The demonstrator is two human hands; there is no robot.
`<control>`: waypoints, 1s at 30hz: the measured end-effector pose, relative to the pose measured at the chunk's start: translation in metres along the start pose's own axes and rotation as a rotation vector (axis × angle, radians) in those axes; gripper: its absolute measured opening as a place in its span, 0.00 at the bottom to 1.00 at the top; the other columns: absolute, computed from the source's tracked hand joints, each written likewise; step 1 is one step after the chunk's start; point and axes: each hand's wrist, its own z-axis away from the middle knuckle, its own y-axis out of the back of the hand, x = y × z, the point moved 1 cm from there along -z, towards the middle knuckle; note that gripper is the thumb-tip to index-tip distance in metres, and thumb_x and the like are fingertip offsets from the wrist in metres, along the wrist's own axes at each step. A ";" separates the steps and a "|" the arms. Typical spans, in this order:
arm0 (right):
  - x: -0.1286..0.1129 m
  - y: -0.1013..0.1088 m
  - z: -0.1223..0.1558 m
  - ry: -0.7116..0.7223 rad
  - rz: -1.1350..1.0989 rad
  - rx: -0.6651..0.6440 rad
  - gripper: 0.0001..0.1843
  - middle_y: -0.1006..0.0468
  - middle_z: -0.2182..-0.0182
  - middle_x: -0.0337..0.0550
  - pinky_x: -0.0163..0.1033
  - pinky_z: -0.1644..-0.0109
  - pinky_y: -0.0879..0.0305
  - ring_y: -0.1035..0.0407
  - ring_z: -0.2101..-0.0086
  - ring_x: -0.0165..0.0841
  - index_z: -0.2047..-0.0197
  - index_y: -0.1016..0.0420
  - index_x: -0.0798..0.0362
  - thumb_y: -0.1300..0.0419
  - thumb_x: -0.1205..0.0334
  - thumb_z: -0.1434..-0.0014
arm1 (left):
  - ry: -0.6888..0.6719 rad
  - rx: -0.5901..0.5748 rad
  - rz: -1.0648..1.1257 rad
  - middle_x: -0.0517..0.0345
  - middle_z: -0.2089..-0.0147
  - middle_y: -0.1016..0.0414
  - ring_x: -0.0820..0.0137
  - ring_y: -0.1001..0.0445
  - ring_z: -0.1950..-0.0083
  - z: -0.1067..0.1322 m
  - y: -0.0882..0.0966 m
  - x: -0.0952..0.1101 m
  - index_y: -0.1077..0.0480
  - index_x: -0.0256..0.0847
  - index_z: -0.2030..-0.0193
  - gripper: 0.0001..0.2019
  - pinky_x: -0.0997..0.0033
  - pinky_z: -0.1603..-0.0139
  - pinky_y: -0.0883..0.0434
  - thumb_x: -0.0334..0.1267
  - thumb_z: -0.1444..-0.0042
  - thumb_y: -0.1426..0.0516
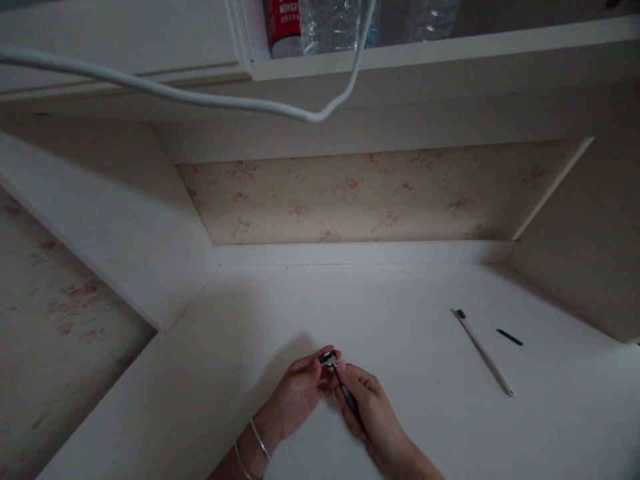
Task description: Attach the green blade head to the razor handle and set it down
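I see my left hand (295,395) and right hand (367,417) pressed together low over the white desk (280,313), both pinching a small dark tool (336,373) between their fingertips. Well off to the right lie a white pen (484,353) and a short dark cap (509,337). Overhead hangs a white cable (200,99).

I see a matt painted bench (400,300), clear glossy plastic bottles (335,23), thin shiny metal bangles (257,443).
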 end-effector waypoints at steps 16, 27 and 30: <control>0.001 -0.002 -0.002 0.035 0.135 0.112 0.29 0.48 0.86 0.29 0.31 0.83 0.67 0.60 0.85 0.21 0.77 0.38 0.54 0.45 0.35 0.45 | -0.026 0.002 -0.022 0.48 0.45 0.26 0.68 0.28 0.58 -0.002 0.005 -0.004 0.24 0.41 0.51 0.18 0.66 0.53 0.35 0.36 0.50 0.34; 0.003 0.004 -0.005 0.168 0.294 0.097 0.28 0.46 0.84 0.32 0.32 0.80 0.62 0.56 0.83 0.23 0.76 0.36 0.55 0.48 0.38 0.40 | -0.053 -0.004 -0.031 0.50 0.49 0.24 0.67 0.28 0.57 -0.002 0.005 -0.005 0.24 0.40 0.52 0.19 0.68 0.55 0.36 0.38 0.53 0.33; 0.004 0.005 -0.006 0.205 0.328 0.085 0.26 0.46 0.83 0.33 0.32 0.79 0.61 0.55 0.81 0.24 0.75 0.34 0.55 0.48 0.40 0.39 | -0.073 -0.009 -0.043 0.50 0.49 0.23 0.68 0.29 0.59 -0.003 0.006 -0.005 0.24 0.40 0.52 0.19 0.68 0.56 0.36 0.38 0.52 0.33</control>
